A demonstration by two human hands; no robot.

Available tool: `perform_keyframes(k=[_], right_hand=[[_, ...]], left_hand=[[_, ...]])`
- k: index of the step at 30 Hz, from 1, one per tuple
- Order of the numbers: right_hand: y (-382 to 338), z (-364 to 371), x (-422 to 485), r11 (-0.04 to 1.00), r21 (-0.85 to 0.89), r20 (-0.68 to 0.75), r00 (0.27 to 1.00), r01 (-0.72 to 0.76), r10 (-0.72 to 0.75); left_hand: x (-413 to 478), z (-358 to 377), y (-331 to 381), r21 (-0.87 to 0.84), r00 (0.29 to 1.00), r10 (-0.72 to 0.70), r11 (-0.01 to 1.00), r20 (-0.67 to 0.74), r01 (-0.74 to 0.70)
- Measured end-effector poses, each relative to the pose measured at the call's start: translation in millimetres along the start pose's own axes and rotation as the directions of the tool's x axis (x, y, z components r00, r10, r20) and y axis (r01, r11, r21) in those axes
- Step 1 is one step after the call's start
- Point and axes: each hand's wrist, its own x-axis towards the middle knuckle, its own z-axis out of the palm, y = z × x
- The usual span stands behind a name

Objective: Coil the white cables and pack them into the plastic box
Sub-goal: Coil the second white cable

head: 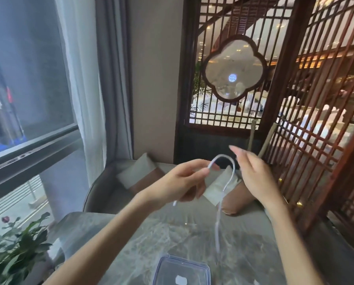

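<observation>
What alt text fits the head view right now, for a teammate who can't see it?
Two bare hands hold a white cable up over a marbled table: the left hand pinches one end, and the cable arches toward the open right hand, then hangs down. A clear plastic box sits at the near edge.

No legible text, label, brand, number or sign is showing anywhere in the view. A small round blue-white emblem (232, 77) is glowing near the centre of the quatrefoil-shaped glass pane (233, 66) in the dark wooden lattice screen; its markings are blurring beyond reading. Far left of that pane, beyond the window, a small red patch (9, 95) is showing on a dark building, too indistinct to read. The clear plastic box with blue-edged lid (182, 271), well below the pane, is bearing no readable marking.
</observation>
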Motion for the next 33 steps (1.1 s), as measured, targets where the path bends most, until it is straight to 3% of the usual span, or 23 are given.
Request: perform_keyframes(k=[1, 2, 4, 6, 9, 12, 14, 17, 21, 23, 24, 26, 27, 30, 33], right_hand=[[-15.8, 2.8, -2.4, 0.969, 0.240, 0.098, 0.991, 0.060, -0.085], [-26.2, 5.6, -2.9, 0.932, 0.356, 0.202, 0.969, 0.063, -0.143], [-36.1, 7.6, -1.7, 0.944, 0.296, 0.299, 0.925, 0.143, -0.234], [-33.5, 7.9, 4.4, 0.962, 0.139, 0.257, 0.930, 0.234, -0.263], [-28.9, -4.4, 14.0, 0.925, 0.070, 0.127, 0.916, 0.374, -0.380], [-32.4, -17.4, 23.4, 0.874, 0.250, -0.015, 0.904, 0.418, -0.428], [-31.3, -14.7, 32.2, 0.861, 0.381, -0.050, 0.937, 0.338, -0.346], [-32.3, 19.5, 29.8, 0.913, 0.397, -0.018, 0.995, 0.097, -0.098], [-29.0, 56.1, -27.2, 0.901, 0.428, 0.142, 0.990, -0.072, 0.012], [-27.5, 41.2, -50.8, 0.965, 0.258, 0.179, 0.984, -0.043, -0.004], [-26.2, 29.1, -58.7, 0.996, 0.070, 0.201, 0.977, 0.061, -0.074], [-31.2, 3.2, -67.7, 0.923, -0.280, 0.308, 0.935, 0.264, -0.174], [-38.9, -9.8, -68.7, 0.874, -0.366, 0.319, 0.925, 0.320, -0.205], [-65.8, -50.2, -58.7, 0.786, -0.461, 0.221, 0.911, 0.412, -0.348], [-72.7, -76.6, -33.9, 0.786, -0.385, 0.071, 0.864, 0.484, -0.498]], left_hand=[[9.3, 4.6, 2.5, 0.020, 0.998, 0.006, 1.000, -0.057, -0.005], [17.4, 7.8, 3.6, 0.036, 0.993, 0.015, 0.999, -0.115, -0.011], [28.1, 9.8, 4.5, 0.025, 0.984, 0.021, 1.000, -0.177, -0.017], [29.4, 7.2, 1.2, -0.029, 0.988, -0.013, 1.000, -0.153, 0.009], [18.6, 1.3, -7.6, -0.128, 0.995, -0.061, 0.989, 0.085, 0.071], [10.2, 1.6, -4.0, -0.330, 0.944, -0.015, 0.935, 0.328, 0.130], [14.5, 5.7, 9.4, -0.502, 0.926, 0.073, 0.855, 0.370, 0.133], [35.8, 6.8, 33.8, -0.671, 0.923, 0.215, 0.739, 0.321, 0.061], [62.6, 6.9, 42.2, -0.461, 0.961, 0.267, 0.863, 0.069, -0.207], [68.3, 7.5, 33.0, -0.324, 0.964, 0.261, 0.910, -0.040, -0.260], [69.6, 8.9, 25.8, -0.262, 0.964, 0.251, 0.928, -0.087, -0.266], [69.3, 15.6, 10.0, -0.139, 0.968, 0.221, 0.962, -0.122, -0.237], [66.6, 20.9, 2.9, -0.090, 0.975, 0.193, 0.975, -0.107, -0.203], [50.0, 42.1, -2.0, -0.082, 0.993, 0.116, 0.990, -0.014, -0.117], [34.9, 66.0, 10.8, -0.151, 0.981, 0.144, 0.981, 0.127, -0.125]])
